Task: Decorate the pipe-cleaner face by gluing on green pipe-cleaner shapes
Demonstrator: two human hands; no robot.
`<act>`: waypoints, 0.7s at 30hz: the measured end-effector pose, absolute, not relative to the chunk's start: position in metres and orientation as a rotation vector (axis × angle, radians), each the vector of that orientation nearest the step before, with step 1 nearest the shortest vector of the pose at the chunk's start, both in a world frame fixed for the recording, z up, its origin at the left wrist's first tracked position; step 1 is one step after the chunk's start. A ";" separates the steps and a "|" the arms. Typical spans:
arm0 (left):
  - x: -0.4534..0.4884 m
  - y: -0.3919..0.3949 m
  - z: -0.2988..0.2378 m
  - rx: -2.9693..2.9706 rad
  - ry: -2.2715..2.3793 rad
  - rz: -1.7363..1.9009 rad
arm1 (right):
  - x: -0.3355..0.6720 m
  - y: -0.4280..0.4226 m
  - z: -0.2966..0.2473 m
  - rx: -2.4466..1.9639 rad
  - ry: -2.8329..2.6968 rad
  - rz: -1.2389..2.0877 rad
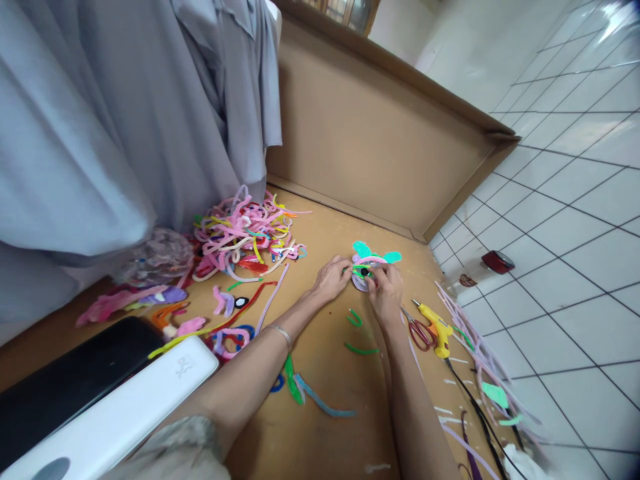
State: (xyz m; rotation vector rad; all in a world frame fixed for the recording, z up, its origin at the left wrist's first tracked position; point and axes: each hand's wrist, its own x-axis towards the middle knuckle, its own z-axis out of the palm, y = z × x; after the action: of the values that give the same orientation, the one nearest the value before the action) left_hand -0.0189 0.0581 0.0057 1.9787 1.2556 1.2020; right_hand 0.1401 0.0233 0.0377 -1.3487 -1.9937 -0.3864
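Observation:
Both hands meet over a small pipe-cleaner craft piece (361,283) lying on the brown tabletop. It has two teal ear-like ovals on top, a pink curved band, green strands and a round black spot on a pale body. My left hand (331,279), with a bangle on the wrist, pinches its left side, at the green strands. On the other side, the fingers of my right hand (387,288) are closed at the edge near the black spot, partly covering the piece. Just below lie two short green pipe-cleaner pieces (362,349).
A tangled pipe-cleaner pile (250,230) lies at left, near grey cloth (210,100). Scissors (421,333) and a yellow glue gun (438,329) with a black cord sit at right. A white device (150,393) fills the lower left. A brown panel (370,127) stands behind.

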 end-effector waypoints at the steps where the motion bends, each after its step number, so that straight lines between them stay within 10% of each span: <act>1: -0.019 0.058 0.006 1.974 1.251 1.205 | 0.140 0.023 0.038 -1.349 -1.991 -0.386; 12: -0.023 0.054 0.005 1.655 1.038 1.443 | 0.133 0.015 0.053 -1.320 -1.823 -0.275; 21: 0.000 0.033 0.024 1.417 0.854 1.503 | 0.114 0.011 0.062 -1.259 -1.370 0.643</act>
State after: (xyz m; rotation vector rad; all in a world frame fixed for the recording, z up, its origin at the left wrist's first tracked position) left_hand 0.0000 0.0329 0.0239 1.4171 0.8544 1.5034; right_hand 0.1141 0.0111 0.0618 -1.2591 -1.3701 0.6434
